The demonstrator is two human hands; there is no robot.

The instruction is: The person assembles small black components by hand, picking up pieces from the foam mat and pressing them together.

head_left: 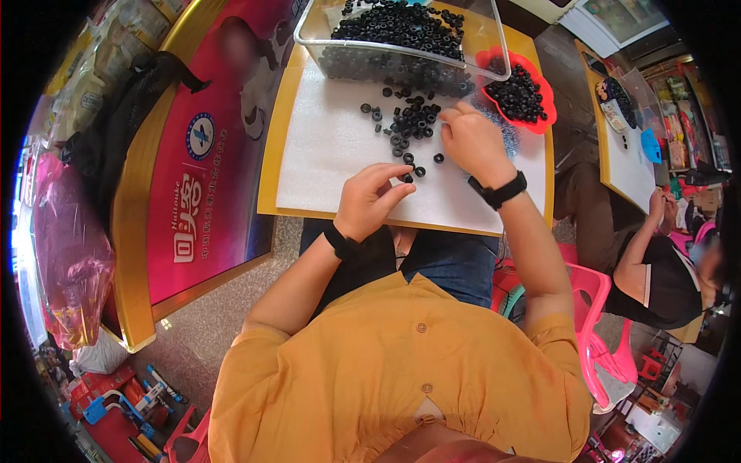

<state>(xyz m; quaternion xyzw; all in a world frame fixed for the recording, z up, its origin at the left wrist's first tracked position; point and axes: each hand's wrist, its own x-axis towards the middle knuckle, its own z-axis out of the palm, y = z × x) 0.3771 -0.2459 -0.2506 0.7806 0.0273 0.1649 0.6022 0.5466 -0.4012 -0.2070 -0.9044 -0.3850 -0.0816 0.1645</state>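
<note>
the left hand (373, 199) is low over the near part of the white sheet (324, 170), its thumb and forefinger curved toward each other with a small black piece between their tips; whether they grip it or only touch it, i cannot tell. two more black pieces lie just beside those fingertips. the right hand (475, 143) is farther out, palm down with its fingers bent, the tips at the right edge of the loose black pieces (413, 119); whether they pinch one is hidden. one single piece (438, 158) sits apart, between the two hands. both wrists wear black bands (the right one (500, 190) looks like a watch).

the loose pieces, small and round, several with a hole showing, lie scattered on the sheet, which covers most of the yellow-edged worktop (270, 177). at its far side stands a clear plastic bin (370, 51) with a heap of similar pieces inside. to the right of the bin, just beside it, a red bowl with a wavy rim (546, 119) holds more of them.

off to the right, another person (656, 285) sits by a second worktop (617, 166). on the left stands a pink-and-gold counter (201, 262).
</note>
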